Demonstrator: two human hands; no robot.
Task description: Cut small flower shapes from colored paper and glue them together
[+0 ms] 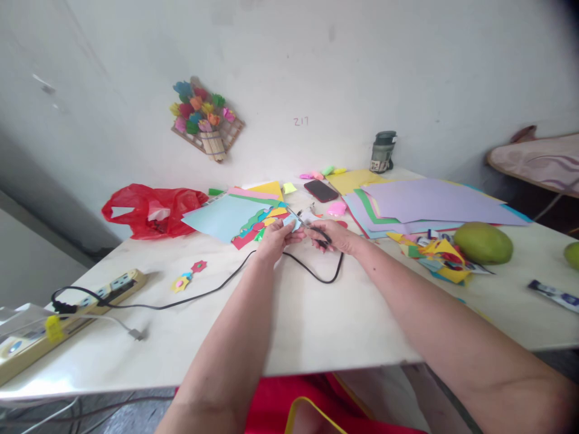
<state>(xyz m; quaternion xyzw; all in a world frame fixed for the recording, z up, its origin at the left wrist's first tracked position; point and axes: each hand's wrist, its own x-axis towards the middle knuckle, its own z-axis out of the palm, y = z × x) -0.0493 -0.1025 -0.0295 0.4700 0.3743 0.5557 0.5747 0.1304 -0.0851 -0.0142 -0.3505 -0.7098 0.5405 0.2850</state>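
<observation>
Over the middle of the white table [344, 319], my left hand [274, 240] pinches a small piece of light blue paper [293, 222]. My right hand [337, 236] grips a pair of scissors [322, 236] with black handles, its fingers in the loops. The blades point up and left and meet the blue paper; whether they are cutting into it I cannot tell. Beside my left hand lie cut pieces of coloured paper [248, 237] and a light blue sheet [226, 216]. Farther left are small paper flowers [181, 282] in red, yellow and blue.
A black cord [194, 298] runs beneath my hands from a power strip [108, 292]. A red plastic bag [136, 199] sits at the back left. A phone [321, 191], coloured sheets [420, 199], paper scraps [446, 253], a green fruit [483, 243] and a tube [554, 295] lie rightward.
</observation>
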